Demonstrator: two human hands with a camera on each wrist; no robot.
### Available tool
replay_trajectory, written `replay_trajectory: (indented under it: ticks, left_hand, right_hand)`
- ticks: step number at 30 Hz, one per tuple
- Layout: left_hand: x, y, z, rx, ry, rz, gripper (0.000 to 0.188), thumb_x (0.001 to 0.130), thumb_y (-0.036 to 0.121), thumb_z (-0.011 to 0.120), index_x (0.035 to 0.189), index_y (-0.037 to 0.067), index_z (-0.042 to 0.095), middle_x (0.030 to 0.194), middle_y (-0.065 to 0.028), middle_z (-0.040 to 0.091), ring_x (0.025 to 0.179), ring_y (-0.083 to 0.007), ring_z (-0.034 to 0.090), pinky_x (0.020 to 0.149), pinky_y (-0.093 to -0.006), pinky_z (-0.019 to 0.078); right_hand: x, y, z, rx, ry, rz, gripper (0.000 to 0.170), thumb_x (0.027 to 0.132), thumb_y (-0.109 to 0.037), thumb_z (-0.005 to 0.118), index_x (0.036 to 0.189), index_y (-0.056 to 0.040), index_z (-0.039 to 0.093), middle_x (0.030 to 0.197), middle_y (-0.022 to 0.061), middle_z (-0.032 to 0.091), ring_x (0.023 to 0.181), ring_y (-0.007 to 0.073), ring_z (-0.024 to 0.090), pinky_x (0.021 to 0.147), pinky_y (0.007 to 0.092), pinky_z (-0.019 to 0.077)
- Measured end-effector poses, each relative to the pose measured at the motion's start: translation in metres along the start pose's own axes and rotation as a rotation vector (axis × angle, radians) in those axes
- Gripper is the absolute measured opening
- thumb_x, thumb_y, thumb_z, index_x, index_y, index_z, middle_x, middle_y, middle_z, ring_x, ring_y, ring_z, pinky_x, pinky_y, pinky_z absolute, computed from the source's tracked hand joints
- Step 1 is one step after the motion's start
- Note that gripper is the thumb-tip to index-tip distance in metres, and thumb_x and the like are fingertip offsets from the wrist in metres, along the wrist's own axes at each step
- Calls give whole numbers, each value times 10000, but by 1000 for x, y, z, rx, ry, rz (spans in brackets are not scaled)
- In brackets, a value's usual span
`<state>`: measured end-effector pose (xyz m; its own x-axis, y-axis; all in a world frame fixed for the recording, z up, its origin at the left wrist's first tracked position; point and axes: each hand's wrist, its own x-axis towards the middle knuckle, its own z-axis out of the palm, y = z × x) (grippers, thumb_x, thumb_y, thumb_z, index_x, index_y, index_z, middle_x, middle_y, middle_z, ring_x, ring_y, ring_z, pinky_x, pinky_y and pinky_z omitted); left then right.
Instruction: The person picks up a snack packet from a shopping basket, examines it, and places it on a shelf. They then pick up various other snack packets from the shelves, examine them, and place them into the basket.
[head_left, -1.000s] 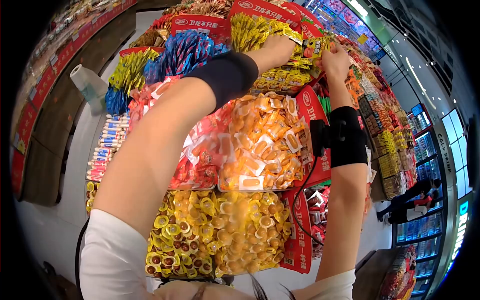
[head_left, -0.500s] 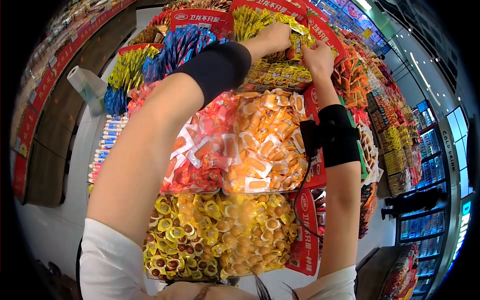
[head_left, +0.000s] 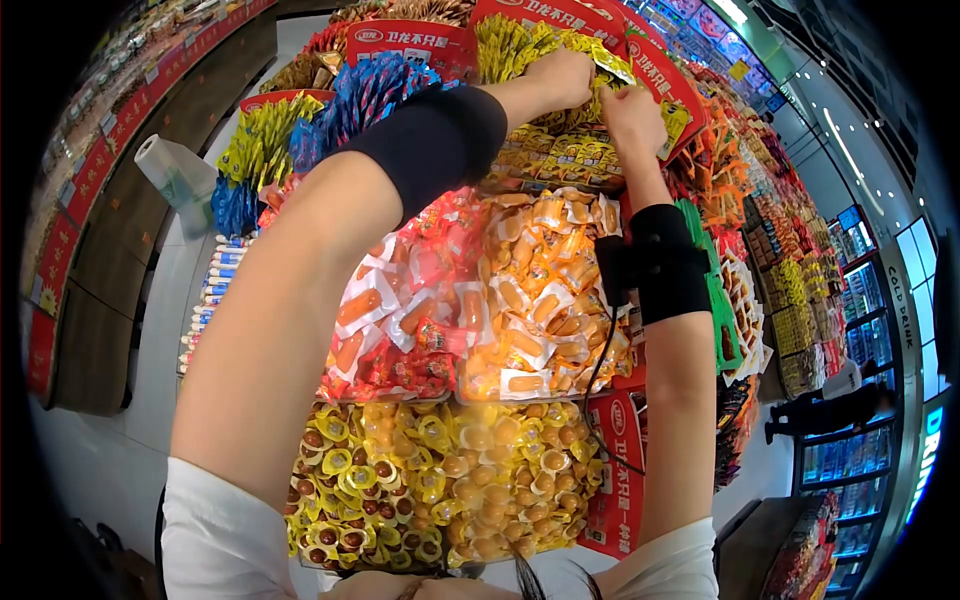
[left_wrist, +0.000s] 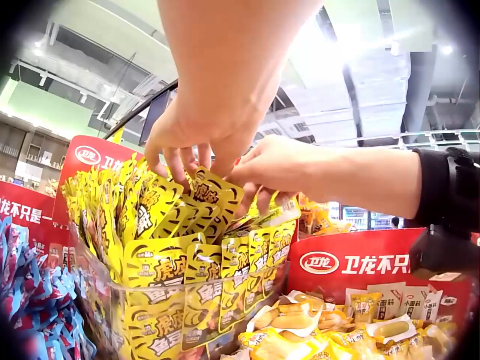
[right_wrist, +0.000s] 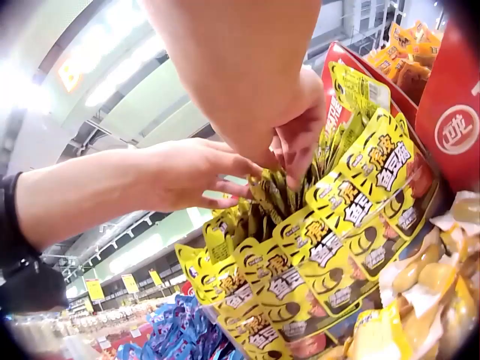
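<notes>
Both hands work close together at the tops of yellow snack packets (left_wrist: 154, 259), which stand in rows in a clear bin (left_wrist: 101, 289). My left hand (head_left: 562, 80) reaches down from above, its fingertips gripping the upper edges of several packets. Right beside it, my right hand (head_left: 634, 115) pinches among the packets with thumb and bent fingers. In the right wrist view the right fingertips (right_wrist: 296, 161) sink between upright packets, and the left hand (right_wrist: 191, 176) comes in from the side. The fingers partly hide the packets they hold.
Blue packets (head_left: 365, 105) stand left of the bin. Nearer are orange wrapped sausages (head_left: 540, 300), red-wrapped ones (head_left: 410, 310) and yellow-wrapped round snacks (head_left: 430, 480). Red sign boards (head_left: 665, 75) border the display. A cable (head_left: 600, 370) hangs from the right wrist camera. A person (head_left: 830, 410) is by the drink fridges.
A second ago my right hand held a yellow packet out at the right of the bin. It has moved left, down among the packets beside my left hand. The left hand stays over the bin.
</notes>
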<state>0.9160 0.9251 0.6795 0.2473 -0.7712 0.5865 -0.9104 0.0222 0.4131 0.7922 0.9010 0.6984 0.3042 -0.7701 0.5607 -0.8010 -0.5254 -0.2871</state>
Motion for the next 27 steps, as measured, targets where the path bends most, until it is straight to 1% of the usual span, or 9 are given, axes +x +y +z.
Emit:
replay_trajectory:
  ticks: [1, 3, 6, 9, 18, 21, 24, 25, 27]
  left_hand:
    - [-1, 1, 0, 17, 0, -4, 231, 658, 148, 598, 876, 74, 625, 825, -113, 626, 781, -265, 594, 705, -375, 468]
    - [-2, 3, -1, 53, 3, -10, 233, 658, 149, 599, 878, 78, 624, 822, -113, 624, 778, -271, 592, 703, -380, 467]
    - [-3, 5, -1, 58, -2, -17, 231, 659, 150, 598, 877, 78, 624, 814, -112, 623, 774, -274, 591, 701, -383, 467]
    - [-2, 3, 1, 59, -2, 9, 234, 654, 144, 600, 876, 75, 625, 809, -117, 622, 773, -277, 590, 698, -384, 466]
    - [-2, 0, 3, 30, 19, 32, 230, 647, 137, 594, 866, 68, 622, 795, -122, 614, 776, -278, 583, 687, -383, 461]
    - [-1, 3, 2, 66, -32, -17, 250, 660, 156, 608, 894, 69, 618, 826, -120, 615, 788, -278, 582, 696, -383, 462]
    - [0, 1, 0, 16, -50, -8, 293, 689, 210, 632, 940, 60, 608, 875, -116, 615, 818, -269, 583, 716, -375, 463]
    - [1, 3, -6, -44, -96, -51, 362, 713, 294, 651, 972, 47, 598, 912, -111, 614, 852, -252, 583, 734, -357, 463]
    - [2, 10, -17, -59, -84, -103, 407, 731, 356, 648, 981, 39, 595, 919, -107, 616, 861, -238, 586, 748, -346, 463]
  right_hand:
    - [7, 6, -2, 5, 83, -75, 331, 745, -377, 543, 817, -63, 620, 841, 159, 623, 802, 337, 596, 722, 425, 462]
    - [23, 13, -11, 33, 81, -88, 275, 737, -311, 569, 881, -78, 585, 889, 140, 611, 845, 325, 575, 736, 423, 455]
    - [54, 34, 9, -52, 160, -370, 244, 724, -228, 587, 916, -83, 549, 979, 119, 581, 932, 292, 534, 768, 417, 441]
    - [67, 37, 20, -100, 130, -442, 253, 715, -188, 593, 934, -79, 529, 1052, 96, 548, 1012, 264, 486, 801, 403, 429]
    - [64, 19, 25, -161, 133, -299, 173, 775, -181, 517, 879, -58, 581, 824, 147, 608, 797, 326, 579, 701, 424, 456]
    - [55, 20, 11, 18, 271, -266, 188, 784, -198, 505, 876, -53, 582, 789, 164, 606, 772, 329, 585, 683, 433, 455]
    - [48, 18, -11, 281, 313, -194, 173, 757, -192, 551, 815, -37, 601, 739, 129, 612, 689, 274, 585, 649, 397, 452]
    - [45, 17, -22, 360, 336, -176, 171, 750, -191, 562, 803, -34, 604, 726, 121, 612, 668, 258, 583, 642, 387, 450]
    - [41, 15, -39, 536, 287, -116, 181, 731, -183, 602, 780, -9, 600, 691, 86, 603, 612, 182, 567, 598, 341, 446]
